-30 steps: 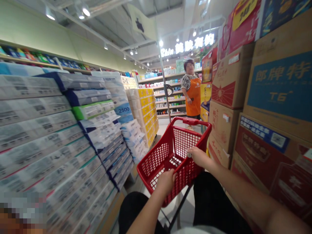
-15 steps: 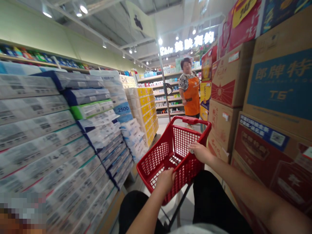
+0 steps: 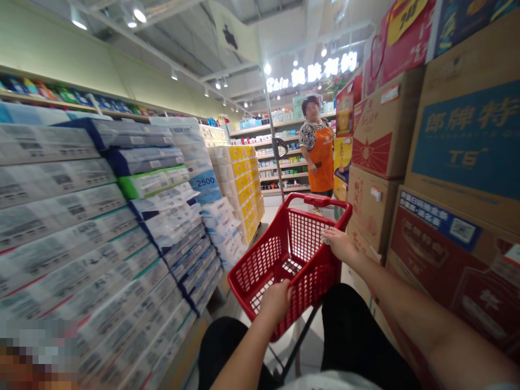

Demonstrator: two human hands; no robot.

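A red plastic mesh shopping basket (image 3: 260,260) stands on a wheeled trolley with a dark frame, directly in front of me. My left hand (image 3: 276,304) grips the near rim of the basket. My right hand (image 3: 341,245) curls over the basket's right rim, further forward. Nothing else shows in either hand. The basket's inside looks bare where I can see it, though my hands and the rim hide part of it.
Stacked wrapped tissue packs (image 3: 81,216) line the left of the aisle, and tall printed cartons (image 3: 463,141) rise on the right. A person in an orange apron (image 3: 323,160) stands beyond the basket, near a metal pole (image 3: 274,130) and shelves.
My right hand has slid forward along the basket's right rim. The person in the orange apron has shifted slightly. My left hand stays on the near rim.
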